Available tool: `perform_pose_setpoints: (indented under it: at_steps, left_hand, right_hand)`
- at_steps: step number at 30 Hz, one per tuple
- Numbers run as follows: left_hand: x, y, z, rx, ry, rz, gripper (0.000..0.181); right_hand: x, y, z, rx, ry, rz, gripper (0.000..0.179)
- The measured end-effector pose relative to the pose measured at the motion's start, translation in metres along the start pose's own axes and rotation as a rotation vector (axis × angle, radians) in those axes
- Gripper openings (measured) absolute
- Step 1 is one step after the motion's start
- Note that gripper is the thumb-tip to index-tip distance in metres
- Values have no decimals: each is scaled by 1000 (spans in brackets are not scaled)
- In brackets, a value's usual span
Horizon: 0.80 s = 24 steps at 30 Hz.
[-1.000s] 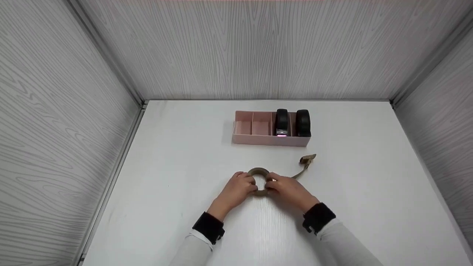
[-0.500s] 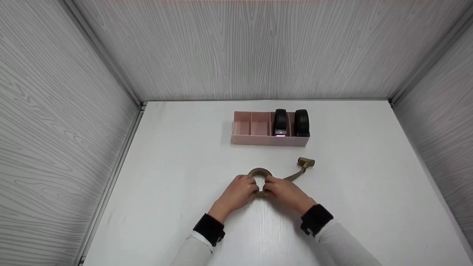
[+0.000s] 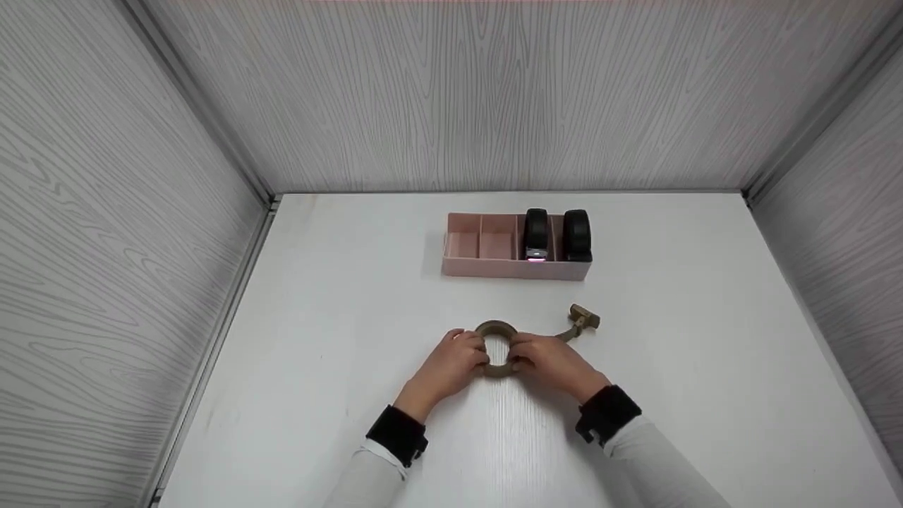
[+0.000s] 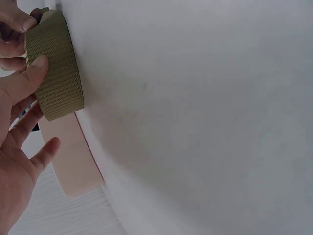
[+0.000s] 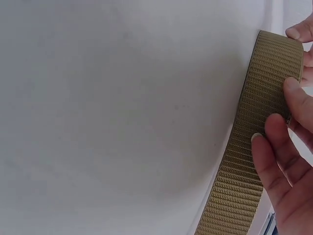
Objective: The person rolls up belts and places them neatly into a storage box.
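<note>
A khaki webbing belt (image 3: pixel 497 327) stands on its edge, coiled into a ring in the middle of the white table. My left hand (image 3: pixel 455 363) holds the ring's left side, thumb on the outer face of the ribbed webbing (image 4: pixel 57 73) and fingers over the inside. On the opposite side my right hand (image 3: pixel 554 361) pinches the coil where the loose end leaves it; two fingertips lie along the webbing (image 5: pixel 266 73) in the right wrist view. Past that hand, a short tail ends in a brown buckle (image 3: pixel 584 317) on the table.
Behind the coil stands a pink divided box (image 3: pixel 511 269). Two black coiled belts fill its right compartments, one (image 3: pixel 536 229) with a shiny buckle and another (image 3: pixel 577 233) at the far right; its two left compartments hold nothing. Wood-grain panels (image 3: pixel 451 99) enclose the table.
The buckle has turned over and slid a little nearer, and less loose strap shows beyond my right hand. Both hands have stayed at the coil, shifting only slightly.
</note>
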<state>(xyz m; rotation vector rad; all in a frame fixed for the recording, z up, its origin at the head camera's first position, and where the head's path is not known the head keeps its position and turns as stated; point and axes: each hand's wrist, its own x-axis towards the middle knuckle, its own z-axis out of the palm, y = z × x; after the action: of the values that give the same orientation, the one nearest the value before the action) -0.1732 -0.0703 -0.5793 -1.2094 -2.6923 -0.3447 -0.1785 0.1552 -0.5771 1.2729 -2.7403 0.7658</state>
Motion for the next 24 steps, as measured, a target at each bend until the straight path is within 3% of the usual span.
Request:
perform_pose_setpoints:
  at_steps: [8,16,24]
  left_hand:
    - [3,8,3,-34,-28,7,7]
    - [2,-1,2,2,-19,63,7]
    - [1,5,2,-16,-30,-40,7]
  right_hand:
    - [2,-9,9,-37,-2,-20,7]
    - [-1,-2,4,-2,-8,7,17]
    - [-2,-7,8,53,-21,39,12]
